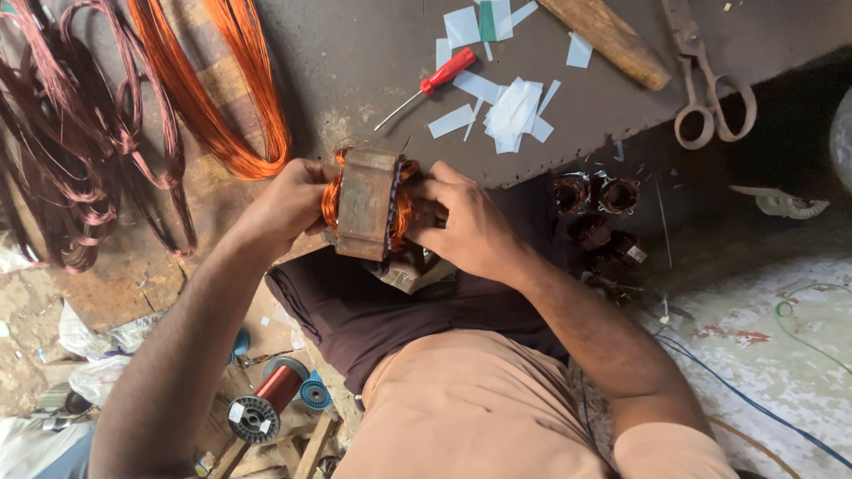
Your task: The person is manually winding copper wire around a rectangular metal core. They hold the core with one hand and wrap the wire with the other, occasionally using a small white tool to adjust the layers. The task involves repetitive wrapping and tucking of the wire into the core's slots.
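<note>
Rusty brown stator (366,206), orange windings (330,200)

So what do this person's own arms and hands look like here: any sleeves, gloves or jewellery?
Both arms are bare along all the length that shows, with no sleeve visible on either. The left hand and right hand are ungloved. No ring, watch or bracelet can be seen on the fingers or wrists. No markings show.

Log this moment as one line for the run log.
left hand: grips motor stator | right hand: fingers at stator's copper winding | nearby: red screwdriver, paper slips, scissors
</note>
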